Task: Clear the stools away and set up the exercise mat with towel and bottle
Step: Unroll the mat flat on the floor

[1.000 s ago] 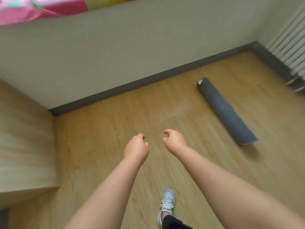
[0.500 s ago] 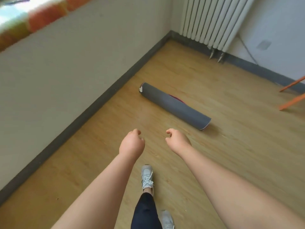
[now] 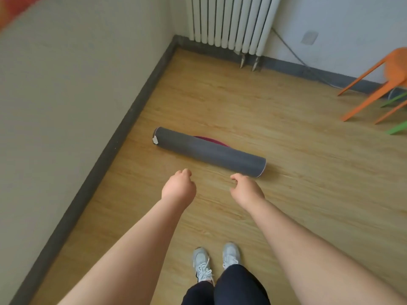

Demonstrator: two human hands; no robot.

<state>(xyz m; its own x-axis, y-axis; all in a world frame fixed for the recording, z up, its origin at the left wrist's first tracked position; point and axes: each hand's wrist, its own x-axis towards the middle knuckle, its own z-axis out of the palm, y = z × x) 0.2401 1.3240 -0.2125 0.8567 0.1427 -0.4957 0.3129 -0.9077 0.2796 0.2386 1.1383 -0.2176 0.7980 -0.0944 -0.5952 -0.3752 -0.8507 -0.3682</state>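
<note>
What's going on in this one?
A person stands on the floor facing a rolled grey mat near the wall, not yet unrolled. The left hand and right hand reach toward it, loosely curled, holding nothing. An orange stool and a green stool stand at the right. No towel or bottle shows.

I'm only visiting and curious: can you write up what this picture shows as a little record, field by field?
mat: grey, rolled up, lying on the wood floor near the wall
left hand: fingers loosely curled, holding nothing, short of the mat
right hand: loosely curled, holding nothing
stools: orange stool and green stool at the right edge, partly out of frame
radiator: white, on the far wall
towel and bottle: not in view
</note>
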